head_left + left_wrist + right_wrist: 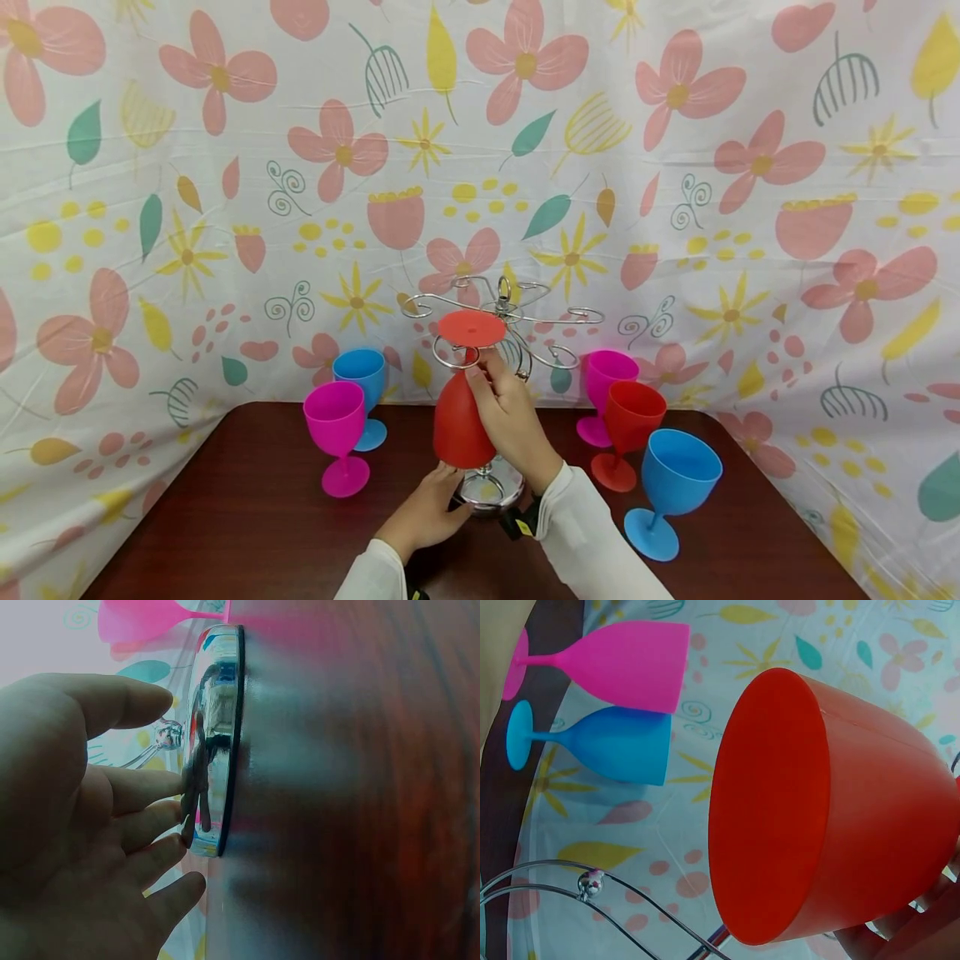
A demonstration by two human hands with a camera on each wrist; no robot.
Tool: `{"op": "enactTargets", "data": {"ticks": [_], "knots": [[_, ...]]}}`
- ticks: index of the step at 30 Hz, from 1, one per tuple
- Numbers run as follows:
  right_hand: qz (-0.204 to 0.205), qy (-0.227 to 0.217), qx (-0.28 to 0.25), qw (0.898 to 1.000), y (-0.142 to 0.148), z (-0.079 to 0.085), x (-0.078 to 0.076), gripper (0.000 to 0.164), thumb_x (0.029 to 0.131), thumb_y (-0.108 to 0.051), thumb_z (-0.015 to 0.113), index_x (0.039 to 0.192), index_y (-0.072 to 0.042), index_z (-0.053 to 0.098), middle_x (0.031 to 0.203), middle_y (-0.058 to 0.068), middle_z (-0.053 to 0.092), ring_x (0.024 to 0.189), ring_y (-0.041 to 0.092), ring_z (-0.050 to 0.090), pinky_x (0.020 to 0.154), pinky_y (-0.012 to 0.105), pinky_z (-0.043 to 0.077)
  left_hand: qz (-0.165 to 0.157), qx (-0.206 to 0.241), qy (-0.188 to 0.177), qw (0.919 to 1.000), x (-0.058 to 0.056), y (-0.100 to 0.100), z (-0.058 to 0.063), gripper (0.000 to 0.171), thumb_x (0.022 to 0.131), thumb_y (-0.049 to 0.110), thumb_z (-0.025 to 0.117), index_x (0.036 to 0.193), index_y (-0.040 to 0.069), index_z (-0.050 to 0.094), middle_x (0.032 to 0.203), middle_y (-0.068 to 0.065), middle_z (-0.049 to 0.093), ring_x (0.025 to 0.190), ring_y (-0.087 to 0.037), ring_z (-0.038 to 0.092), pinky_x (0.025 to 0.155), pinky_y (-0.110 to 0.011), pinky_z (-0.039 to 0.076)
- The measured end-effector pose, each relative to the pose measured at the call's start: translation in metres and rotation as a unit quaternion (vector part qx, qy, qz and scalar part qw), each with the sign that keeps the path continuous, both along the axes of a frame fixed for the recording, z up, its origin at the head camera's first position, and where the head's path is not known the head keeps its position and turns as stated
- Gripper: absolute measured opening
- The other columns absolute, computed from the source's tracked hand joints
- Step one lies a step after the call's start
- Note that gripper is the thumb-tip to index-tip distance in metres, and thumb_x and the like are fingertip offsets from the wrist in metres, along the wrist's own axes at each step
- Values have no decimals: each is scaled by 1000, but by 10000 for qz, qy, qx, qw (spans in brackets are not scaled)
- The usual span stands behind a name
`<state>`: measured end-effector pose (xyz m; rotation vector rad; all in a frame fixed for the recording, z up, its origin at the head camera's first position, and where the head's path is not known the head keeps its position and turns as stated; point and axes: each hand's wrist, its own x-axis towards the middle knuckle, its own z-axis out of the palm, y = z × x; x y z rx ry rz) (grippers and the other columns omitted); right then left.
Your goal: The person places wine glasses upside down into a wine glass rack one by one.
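A red plastic goblet [460, 429] hangs upside down in my right hand [517, 417], whose fingers and thumb grip it around the stem, just under its round foot [472, 329]. That foot is up among the curled wire arms of a silver metal goblet rack; whether it sits in a wire loop I cannot tell. In the right wrist view the goblet's open mouth [769, 810] faces the camera side. Down at the rack's round chrome base [491, 492], my left hand [427, 512] has its fingers extended. The left wrist view shows those fingertips touching the base's side [217, 750], thumb apart.
On the left of the dark wooden table [247, 517] stand a pink goblet [335, 421] and a blue goblet [360, 375]. To the right are another pink goblet [609, 379], a red goblet [633, 417] and a blue goblet [678, 475], all upright. A flowered cloth [480, 125] hangs behind.
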<state>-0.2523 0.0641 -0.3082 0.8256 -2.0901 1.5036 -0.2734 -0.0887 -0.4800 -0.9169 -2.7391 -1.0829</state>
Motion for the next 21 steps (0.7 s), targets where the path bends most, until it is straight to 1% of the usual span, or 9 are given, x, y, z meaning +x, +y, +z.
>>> {"op": "enactTargets", "data": {"ticks": [1, 3, 4, 6, 10, 13, 16, 18, 21], "knots": [[9, 15, 35, 10000, -1, -2, -3, 17, 105, -10, 50, 119, -6, 58, 107, 11, 67, 95, 26, 66, 80, 48, 56, -40, 45, 57, 10000, 0, 0, 0, 64, 95, 19, 64, 152, 1, 38, 155, -12, 36, 143, -38, 28, 109, -56, 31], [66, 21, 41, 10000, -3, -1, -3, 17, 104, -6, 50, 119, -3, 57, 107, 14, 66, 95, 29, 65, 81, 50, 55, -93, 111, 152, 9998, 0, 0, 0, 65, 95, 16, 64, 152, 3, 37, 155, -11, 37, 141, -35, 32, 108, -55, 34], [91, 9, 48, 9999, -4, -2, -4, 17, 104, -6, 50, 120, -3, 57, 107, 14, 66, 95, 29, 65, 81, 49, 55, -94, 120, 181, 9997, 0, 0, 0, 65, 95, 16, 64, 152, 4, 38, 154, -11, 38, 140, -34, 35, 108, -54, 34], [141, -44, 68, 9999, -5, -7, -9, 19, 105, -9, 50, 122, -6, 57, 110, 10, 67, 98, 26, 64, 83, 48, 55, -72, 114, 235, 9996, 0, 0, -1, 63, 94, 16, 64, 151, 5, 41, 150, -10, 43, 137, -32, 39, 107, -53, 36], [225, -47, 209, 9995, -7, -12, -10, 23, 106, -21, 51, 126, -13, 59, 112, 0, 68, 102, 18, 63, 86, 43, 54, 33, 11, 262, 9997, 0, 0, -2, 60, 94, 18, 64, 149, 6, 44, 144, -9, 49, 131, -30, 44, 106, -52, 38], [260, 169, 380, 9988, -9, -15, -7, 25, 105, -27, 52, 127, -17, 59, 112, -4, 66, 102, 14, 63, 87, 40, 54, 63, 90, 150, 9998, 0, 0, -3, 60, 93, 17, 64, 149, 7, 44, 143, -8, 50, 131, -28, 44, 106, -52, 38], [379, 390, 432, 9976, -9, -18, -4, 25, 106, -25, 52, 129, -18, 56, 114, -4, 65, 104, 13, 62, 87, 40, 54, -4, 396, -79, 9992, 0, 0, -3, 59, 92, 13, 64, 148, 9, 44, 142, -5, 48, 130, -25, 45, 106, -52, 38], [467, 501, 408, 9968, -9, -20, -3, 25, 105, -22, 52, 130, -18, 54, 115, -2, 65, 105, 14, 62, 88, 40, 54, -61, 578, -206, 9981, 0, 0, -3, 59, 92, 12, 64, 148, 11, 44, 142, -3, 48, 129, -23, 45, 106, -51, 38], [533, 585, 366, 9962, -8, -21, -2, 28, 106, -20, 51, 133, -20, 53, 117, 0, 66, 109, 13, 61, 91, 40, 53, -127, 759, -310, 9966, 0, 0, -1, 58, 92, 10, 65, 147, 12, 45, 142, -1, 47, 129, -21, 45, 106, -52, 38]]}}
